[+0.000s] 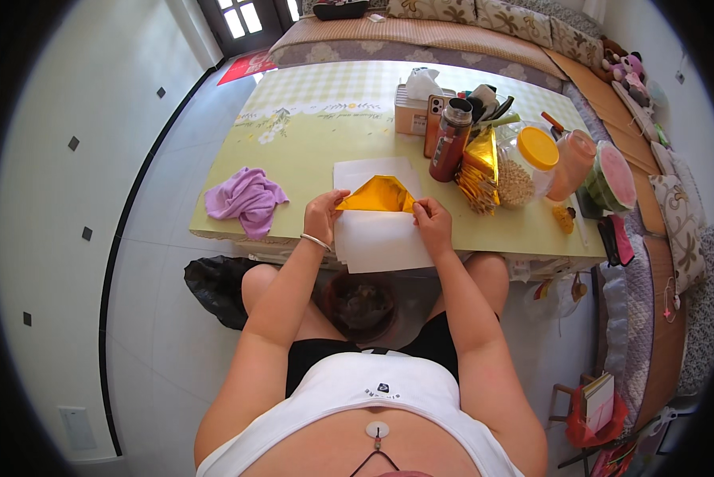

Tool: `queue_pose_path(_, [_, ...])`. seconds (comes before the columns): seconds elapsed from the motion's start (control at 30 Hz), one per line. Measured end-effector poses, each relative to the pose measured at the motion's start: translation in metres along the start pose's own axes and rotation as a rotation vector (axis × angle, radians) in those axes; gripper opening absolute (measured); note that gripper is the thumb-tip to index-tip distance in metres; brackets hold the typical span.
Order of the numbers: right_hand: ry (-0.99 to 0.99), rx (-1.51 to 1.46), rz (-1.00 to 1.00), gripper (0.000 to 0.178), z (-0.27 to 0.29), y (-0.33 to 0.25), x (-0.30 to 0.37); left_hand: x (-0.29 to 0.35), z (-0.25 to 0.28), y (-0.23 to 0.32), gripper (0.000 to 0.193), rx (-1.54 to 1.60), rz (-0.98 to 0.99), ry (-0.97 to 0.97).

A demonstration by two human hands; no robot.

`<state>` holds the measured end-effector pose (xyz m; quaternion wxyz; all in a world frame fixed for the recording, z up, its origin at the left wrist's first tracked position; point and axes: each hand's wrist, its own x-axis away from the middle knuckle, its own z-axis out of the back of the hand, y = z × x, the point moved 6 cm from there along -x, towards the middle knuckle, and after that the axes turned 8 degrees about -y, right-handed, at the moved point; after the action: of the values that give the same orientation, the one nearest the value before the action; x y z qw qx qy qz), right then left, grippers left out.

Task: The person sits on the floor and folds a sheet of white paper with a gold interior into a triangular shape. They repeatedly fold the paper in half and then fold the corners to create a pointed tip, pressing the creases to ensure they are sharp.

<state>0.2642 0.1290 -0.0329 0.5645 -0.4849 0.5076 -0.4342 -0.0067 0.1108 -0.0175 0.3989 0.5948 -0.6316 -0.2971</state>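
A sheet of shiny gold foil paper, its top corners folded in to a trapezoid, is stretched between my two hands. My left hand pinches its left corner, and a bangle sits on that wrist. At the opposite corner my right hand pinches the foil between thumb and fingers. Under the foil lie white paper sheets, reaching the table's near edge. Right of the sheets, several folded gold foil pieces stand bunched together beside a dark red flask.
The table has a patterned cover. A purple cloth lies left. At the right stand a tissue box, a phone, a yellow-lidded jar, a pinkish jar and a melon half. Below are a bin and black bag.
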Motion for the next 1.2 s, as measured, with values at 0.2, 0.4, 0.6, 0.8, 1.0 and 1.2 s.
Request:
queue_pose_path(0.2, [-0.001, -0.003, 0.032, 0.007, -0.002, 0.001, -0.001, -0.004, 0.002, -0.007, 0.021, -0.259, -0.170, -0.090])
queue_pose_path(0.4, [-0.008, 0.029, 0.029, 0.006, -0.002, 0.002, 0.000, -0.011, 0.017, -0.017, 0.017, -0.197, -0.214, 0.036])
queue_pose_path(0.6, [-0.003, 0.029, 0.036, 0.006, -0.001, 0.002, 0.000, -0.010, 0.018, -0.019, 0.019, -0.171, -0.233, 0.045])
queue_pose_path(0.8, [-0.001, 0.033, 0.047, 0.007, -0.003, -0.001, 0.002, -0.008, 0.016, -0.017, 0.015, -0.212, -0.251, 0.045])
queue_pose_path(1.0, [0.001, 0.016, 0.050, 0.007, -0.003, -0.002, 0.002, -0.007, 0.015, -0.017, 0.006, -0.094, -0.183, 0.059])
queue_pose_path(1.2, [-0.002, -0.006, 0.034, 0.007, -0.002, 0.000, 0.002, -0.006, 0.018, -0.018, 0.013, -0.305, -0.202, 0.025])
